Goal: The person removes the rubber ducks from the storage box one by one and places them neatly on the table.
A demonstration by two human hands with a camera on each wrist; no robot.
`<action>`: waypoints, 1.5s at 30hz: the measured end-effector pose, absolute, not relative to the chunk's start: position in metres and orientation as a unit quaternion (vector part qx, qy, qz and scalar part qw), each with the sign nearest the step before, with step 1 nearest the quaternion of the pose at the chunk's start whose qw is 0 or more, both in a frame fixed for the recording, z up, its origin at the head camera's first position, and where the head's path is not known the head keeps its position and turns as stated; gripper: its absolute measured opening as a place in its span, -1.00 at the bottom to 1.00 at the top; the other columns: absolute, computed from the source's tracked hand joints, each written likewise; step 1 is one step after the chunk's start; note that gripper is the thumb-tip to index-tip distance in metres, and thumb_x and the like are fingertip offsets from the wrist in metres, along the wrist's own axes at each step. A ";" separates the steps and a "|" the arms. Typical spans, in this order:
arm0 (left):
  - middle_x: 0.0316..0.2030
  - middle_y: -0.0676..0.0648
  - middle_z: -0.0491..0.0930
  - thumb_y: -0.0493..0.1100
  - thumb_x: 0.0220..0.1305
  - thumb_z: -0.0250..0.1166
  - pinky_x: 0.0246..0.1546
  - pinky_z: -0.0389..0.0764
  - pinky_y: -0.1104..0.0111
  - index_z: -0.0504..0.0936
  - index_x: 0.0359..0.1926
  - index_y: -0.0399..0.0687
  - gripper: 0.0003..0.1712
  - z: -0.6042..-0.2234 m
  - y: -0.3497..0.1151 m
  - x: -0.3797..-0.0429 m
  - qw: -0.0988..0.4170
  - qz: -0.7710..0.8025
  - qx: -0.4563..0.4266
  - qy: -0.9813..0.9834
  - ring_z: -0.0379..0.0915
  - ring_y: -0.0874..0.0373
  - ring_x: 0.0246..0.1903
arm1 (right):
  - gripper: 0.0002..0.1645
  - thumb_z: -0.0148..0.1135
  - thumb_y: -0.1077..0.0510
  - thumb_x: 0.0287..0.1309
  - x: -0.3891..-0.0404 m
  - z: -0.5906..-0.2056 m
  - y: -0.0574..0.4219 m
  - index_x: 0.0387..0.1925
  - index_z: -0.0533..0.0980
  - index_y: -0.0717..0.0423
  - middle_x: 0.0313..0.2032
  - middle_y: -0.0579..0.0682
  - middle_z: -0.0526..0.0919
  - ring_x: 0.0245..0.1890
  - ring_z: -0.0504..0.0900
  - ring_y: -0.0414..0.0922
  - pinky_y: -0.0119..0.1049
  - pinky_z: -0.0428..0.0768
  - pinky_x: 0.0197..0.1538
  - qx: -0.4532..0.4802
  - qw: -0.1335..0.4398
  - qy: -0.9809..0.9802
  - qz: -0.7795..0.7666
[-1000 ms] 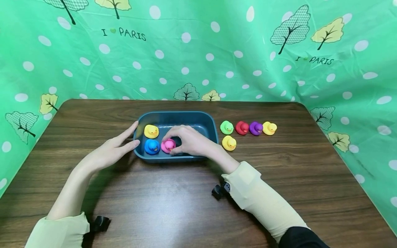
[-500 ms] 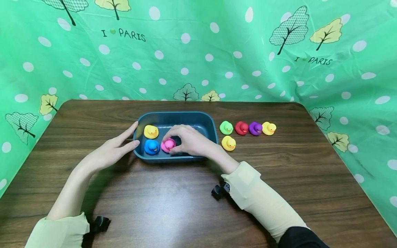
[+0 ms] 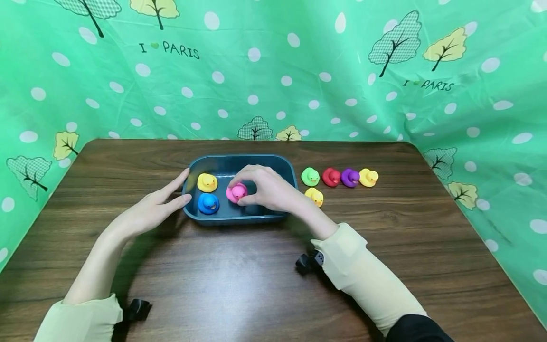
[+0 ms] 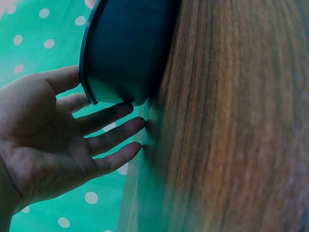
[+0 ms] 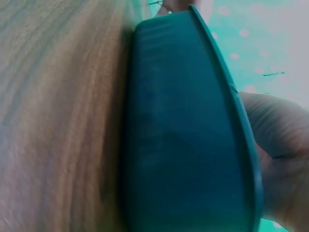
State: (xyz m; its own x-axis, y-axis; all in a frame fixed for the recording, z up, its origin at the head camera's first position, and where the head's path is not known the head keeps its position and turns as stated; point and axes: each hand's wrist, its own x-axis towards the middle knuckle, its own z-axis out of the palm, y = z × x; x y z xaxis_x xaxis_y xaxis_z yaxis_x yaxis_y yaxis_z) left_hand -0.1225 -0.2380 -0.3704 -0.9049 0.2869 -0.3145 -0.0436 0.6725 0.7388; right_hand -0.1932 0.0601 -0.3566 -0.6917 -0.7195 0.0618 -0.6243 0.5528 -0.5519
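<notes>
A dark blue rectangular tub (image 3: pixel 239 220) stands on the table. My right hand (image 3: pixel 271 188) reaches into it, pinching a pink rubber duck (image 3: pixel 237 192) between thumb and fingers. To the left of that duck, a yellow rubber duck (image 3: pixel 207 182) sits behind a blue rubber duck (image 3: pixel 208 203). With fingers stretched out, my left hand (image 3: pixel 149 209) touches the tub's left end; in the left wrist view its thumb lies at the rim. The tub's side wall (image 5: pixel 188 125) hides the pink duck in the right wrist view.
Right of the tub stand a green duck (image 3: pixel 310 176), a red duck (image 3: pixel 331 177), a purple duck (image 3: pixel 350 177) and a yellow duck (image 3: pixel 369 177) in a row. Another yellow duck (image 3: pixel 315 195) is partly behind my right wrist. A green patterned cloth (image 3: pixel 256 71) hangs behind the table (image 3: pixel 213 285).
My right hand, holding the pink duck, has shifted slightly right and back, leaving a wider gap to the blue duck. The left hand stays in place at the tub.
</notes>
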 end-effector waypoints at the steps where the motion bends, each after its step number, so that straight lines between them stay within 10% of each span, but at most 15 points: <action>1: 0.67 -0.18 -0.15 0.36 0.55 -0.04 0.41 0.04 -0.46 -0.35 0.59 0.70 -0.17 -0.371 -0.238 -0.122 0.207 0.399 0.068 0.891 -0.23 -0.38 0.61 | -0.60 0.52 0.04 0.18 -0.193 -0.355 0.062 0.07 0.71 -0.10 0.12 -0.09 0.70 0.20 0.58 -0.13 -0.16 0.60 0.27 -0.382 0.083 0.876 -0.281; 33: 0.67 -0.20 -0.19 0.35 0.56 -0.06 0.40 0.04 -0.47 -0.37 0.60 0.64 -0.15 -0.369 -0.238 -0.122 0.211 0.403 0.072 0.887 -0.25 -0.40 0.61 | -0.50 0.60 0.16 0.07 -0.185 -0.333 0.155 0.08 0.69 -0.06 0.07 -0.15 0.71 0.14 0.60 -0.17 -0.04 0.61 0.22 -0.301 -0.014 0.884 -0.358; 45: 0.68 -0.15 -0.22 0.34 0.57 -0.06 0.42 0.05 -0.45 -0.37 0.60 0.64 -0.16 -0.369 -0.239 -0.122 0.206 0.403 0.076 0.888 -0.24 -0.38 0.62 | -0.47 0.62 0.15 0.03 -0.179 -0.330 0.182 0.09 0.70 -0.09 0.10 -0.15 0.70 0.16 0.59 -0.21 -0.38 0.60 0.10 -0.270 -0.044 0.901 -0.337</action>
